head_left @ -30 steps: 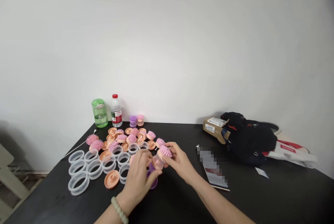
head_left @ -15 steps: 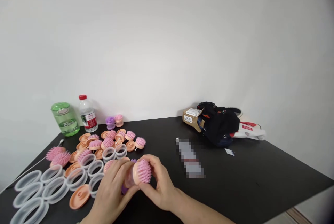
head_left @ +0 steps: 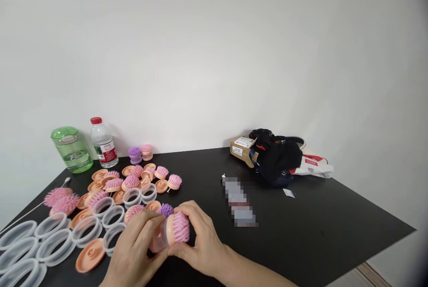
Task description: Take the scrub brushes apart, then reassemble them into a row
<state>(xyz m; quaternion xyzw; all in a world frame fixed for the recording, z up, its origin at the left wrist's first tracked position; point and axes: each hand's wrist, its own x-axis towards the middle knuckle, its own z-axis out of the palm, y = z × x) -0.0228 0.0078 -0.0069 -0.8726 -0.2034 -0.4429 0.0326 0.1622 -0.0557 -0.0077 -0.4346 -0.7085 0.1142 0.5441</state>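
Between my two hands is a round scrub brush (head_left: 181, 227) with pink bristles, a peach rim and a translucent body, tilted on its side with the bristles facing right. My left hand (head_left: 135, 244) wraps the body end. My right hand (head_left: 200, 238) grips the bristle end, with thumb below and fingers above. Just behind my hands lie a purple bristle head (head_left: 166, 210) and a pink bristle head (head_left: 134, 213), partly hidden. To the left are several translucent rings (head_left: 86, 232) and a peach disc (head_left: 90, 255) with a central knob.
More pink bristle heads (head_left: 113, 185) and peach discs spread over the black table (head_left: 284, 242). A green jug (head_left: 72, 151), a water bottle (head_left: 104, 144) and two finished-looking brushes (head_left: 135, 155) stand by the wall. A cardboard box (head_left: 242, 151) and dark bag (head_left: 279, 160) lie back right.
The view has shifted slightly, so the table things appear farther left. Both hands still hold the brush; the purple bristle head behind them shows more.
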